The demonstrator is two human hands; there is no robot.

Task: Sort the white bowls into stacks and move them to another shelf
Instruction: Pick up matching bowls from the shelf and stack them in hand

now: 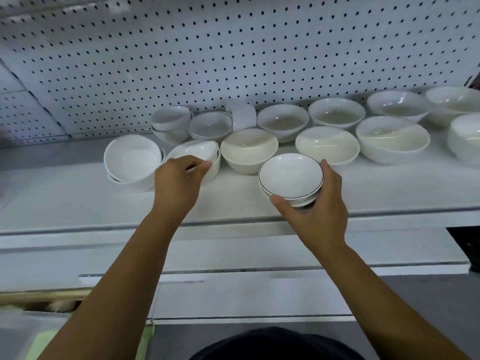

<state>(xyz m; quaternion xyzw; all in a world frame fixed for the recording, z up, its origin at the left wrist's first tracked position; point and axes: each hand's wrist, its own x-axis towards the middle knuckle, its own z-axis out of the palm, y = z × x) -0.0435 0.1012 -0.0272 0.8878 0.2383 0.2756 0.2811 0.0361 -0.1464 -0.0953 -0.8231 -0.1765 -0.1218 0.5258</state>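
My right hand [315,203] grips a small stack of white bowls with a thin dark rim [291,175], held just above the front of the white shelf [78,201]. To the left, my left hand [179,180] has its fingers curled over the near edge of another dark-rimmed bowl [200,150], which sits tilted in a short stack on the shelf. Several more white and cream bowls stand in two rows behind, such as a cream bowl [249,149] and a wide one [392,137].
A white pegboard wall [233,48] closes the back of the shelf. A tilted stack of deep white bowls [132,158] stands at the left. Lower shelf ledges [246,294] run below the front edge. A dark opening [465,245] shows at the right.
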